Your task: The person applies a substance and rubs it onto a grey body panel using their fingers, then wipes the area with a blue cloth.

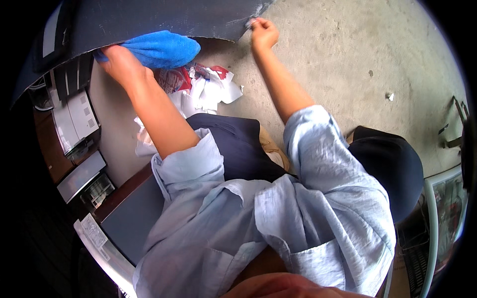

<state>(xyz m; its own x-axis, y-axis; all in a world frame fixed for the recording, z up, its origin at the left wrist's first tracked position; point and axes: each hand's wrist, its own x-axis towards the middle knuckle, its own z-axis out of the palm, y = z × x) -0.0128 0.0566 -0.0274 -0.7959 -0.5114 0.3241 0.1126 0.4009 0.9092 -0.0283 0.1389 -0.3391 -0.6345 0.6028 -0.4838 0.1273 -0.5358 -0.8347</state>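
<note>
A large dark panel (164, 21) with a rough, scuffed lower edge spans the top of the view. At that edge on the left, my left hand (120, 60) is closed round a bright blue cloth (166, 49); the fingertips are partly hidden. The cloth bulges out to the right, just below the panel's edge. My right hand (264, 35) is raised at the panel's worn right corner, its fingers pinched together. A small whitish-grey bit shows at its fingertips, too small to name.
Torn white paper and red packaging (211, 84) lie on the concrete floor (343, 64) under the cloth. Boxy white and grey devices (77, 119) stand at left. A dark rounded seat (385, 169) is at my right, near a pale-framed glass panel (444, 223).
</note>
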